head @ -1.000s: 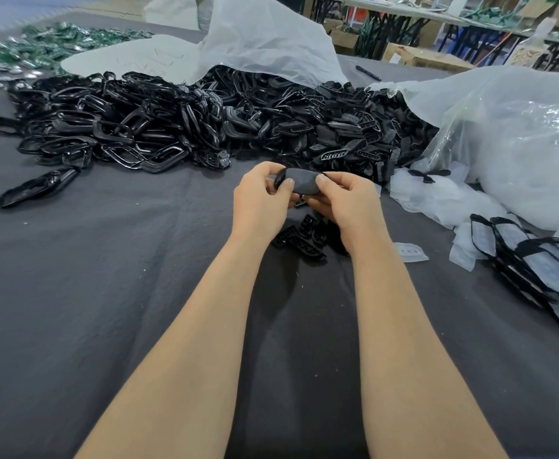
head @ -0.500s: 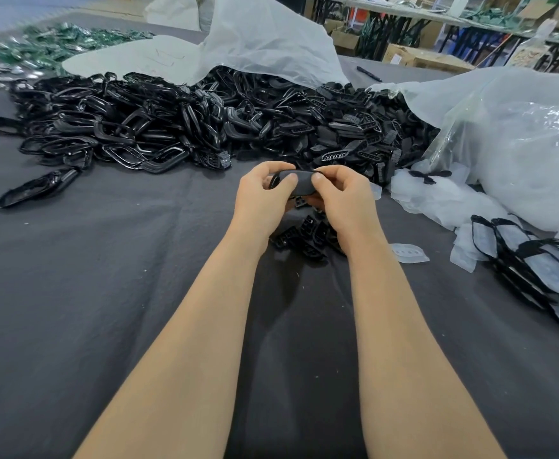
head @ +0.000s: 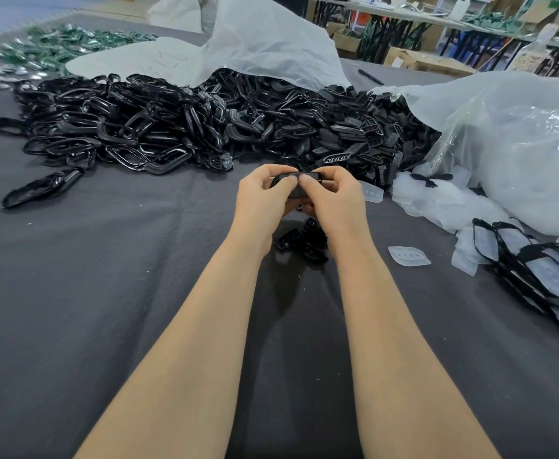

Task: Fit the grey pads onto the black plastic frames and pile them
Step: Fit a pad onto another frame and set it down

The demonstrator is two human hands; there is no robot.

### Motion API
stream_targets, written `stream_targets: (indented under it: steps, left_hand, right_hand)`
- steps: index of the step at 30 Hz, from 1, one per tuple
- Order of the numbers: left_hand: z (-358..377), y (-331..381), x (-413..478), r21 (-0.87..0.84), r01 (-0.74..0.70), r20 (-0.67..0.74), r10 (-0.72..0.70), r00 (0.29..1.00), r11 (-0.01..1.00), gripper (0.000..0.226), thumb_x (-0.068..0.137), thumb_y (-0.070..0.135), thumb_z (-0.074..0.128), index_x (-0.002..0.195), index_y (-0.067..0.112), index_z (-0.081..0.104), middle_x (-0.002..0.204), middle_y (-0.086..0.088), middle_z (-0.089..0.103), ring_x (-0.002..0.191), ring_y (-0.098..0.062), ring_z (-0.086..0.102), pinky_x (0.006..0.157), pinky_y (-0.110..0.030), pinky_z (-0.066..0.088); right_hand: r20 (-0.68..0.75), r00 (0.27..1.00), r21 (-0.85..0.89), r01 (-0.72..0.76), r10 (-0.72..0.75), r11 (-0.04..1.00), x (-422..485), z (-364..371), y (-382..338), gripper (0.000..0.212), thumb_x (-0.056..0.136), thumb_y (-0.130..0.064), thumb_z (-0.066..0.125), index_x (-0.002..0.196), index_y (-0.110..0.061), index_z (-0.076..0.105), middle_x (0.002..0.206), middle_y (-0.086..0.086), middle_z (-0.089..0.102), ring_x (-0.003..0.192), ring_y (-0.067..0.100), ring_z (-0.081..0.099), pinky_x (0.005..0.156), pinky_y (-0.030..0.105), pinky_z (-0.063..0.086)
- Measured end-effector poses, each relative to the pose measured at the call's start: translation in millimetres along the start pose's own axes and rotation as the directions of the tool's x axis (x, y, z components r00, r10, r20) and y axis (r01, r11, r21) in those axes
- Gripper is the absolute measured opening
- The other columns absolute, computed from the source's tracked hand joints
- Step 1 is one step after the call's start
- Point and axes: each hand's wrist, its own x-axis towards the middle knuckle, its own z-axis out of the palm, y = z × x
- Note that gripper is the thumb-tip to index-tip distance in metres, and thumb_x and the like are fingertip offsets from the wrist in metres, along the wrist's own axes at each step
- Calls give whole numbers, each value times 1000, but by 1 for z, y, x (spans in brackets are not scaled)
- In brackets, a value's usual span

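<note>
Both my hands meet at the table's centre around one black plastic frame with a grey pad (head: 299,178). My left hand (head: 264,200) grips its left end, thumb on top. My right hand (head: 332,198) grips the right end, its thumb pressing the pad's middle. Most of the piece is hidden by my fingers. A small cluster of black frames (head: 301,241) lies on the cloth just below my hands. A big heap of black frames (head: 185,127) spreads behind them. A row of fitted pieces (head: 536,273) lies at the right.
A dark grey cloth (head: 105,293) covers the table. White plastic bags (head: 520,154) bulge at the right and back. Clear backing pieces (head: 409,256) lie right of my forearm. Green parts (head: 56,44) sit at the far left. A pen (head: 369,76) lies behind the heap.
My hands have closed in on the piece. The right thumb slid left over the pad until both thumbs nearly touch, hiding more of it.
</note>
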Motion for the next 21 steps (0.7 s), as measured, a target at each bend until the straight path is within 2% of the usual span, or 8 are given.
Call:
stream_targets:
  steps: [5, 8, 11, 16, 19, 21]
  left_hand:
    - [0, 0, 1, -36, -4, -10, 3, 1000, 999, 15, 92, 1, 58, 86, 13, 64, 84, -4, 70, 71, -8, 70, 64, -21, 56]
    - [0, -2, 3, -18, 0, -2, 0, 1000, 1000, 16, 93, 2, 57, 86, 14, 64, 90, -5, 68, 83, -14, 68, 66, -20, 56]
    - [0, -3, 4, -7, 17, -6, -17, 1000, 1000, 19, 95, 2, 54, 87, 15, 66, 90, -4, 68, 87, -15, 67, 70, -22, 58]
    - [0, -4, 4, -9, 27, 8, -27, 1000, 1000, 25, 97, 3, 47, 88, 15, 67, 95, -6, 69, 87, -15, 67, 71, -22, 58]
    - [-1, -3, 5, -10, 15, 15, -15, 1000, 1000, 24, 99, 3, 45, 95, 12, 66, 98, -8, 69, 86, -14, 68, 70, -20, 57]
    - [-1, -4, 6, -20, 8, 6, -8, 1000, 1000, 24, 100, 2, 43, 96, 11, 65, 100, -10, 68, 87, -15, 67, 72, -21, 57]
  right_hand:
    - [13, 998, 81, -57, 56, 995, -1, 1, -2, 11, 89, -15, 64, 84, -25, 60, 78, -1, 66, 67, 11, 60, 54, 18, 48]
    - [-22, 994, 143, -106, 110, 984, -1, 1, -3, 15, 91, -12, 58, 83, -22, 63, 73, -3, 62, 62, 8, 55, 52, 17, 44]
    - [-44, 989, 151, -131, 139, 980, 0, 0, -2, 18, 93, -11, 54, 83, -22, 64, 72, -3, 60, 60, 8, 52, 55, 20, 44]
    - [-33, 982, 221, -173, 185, 960, 2, 0, -1, 16, 95, -11, 53, 87, -20, 64, 75, -3, 61, 55, 4, 54, 51, 16, 47]
    - [35, 982, 245, -186, 183, 951, 4, -2, 2, 9, 96, -10, 55, 99, -13, 63, 81, 1, 64, 61, 4, 60, 58, 17, 52]
    - [73, 986, 173, -158, 148, 972, 5, -3, 4, 11, 94, -7, 58, 103, -11, 61, 86, 2, 66, 69, 6, 64, 63, 17, 53]
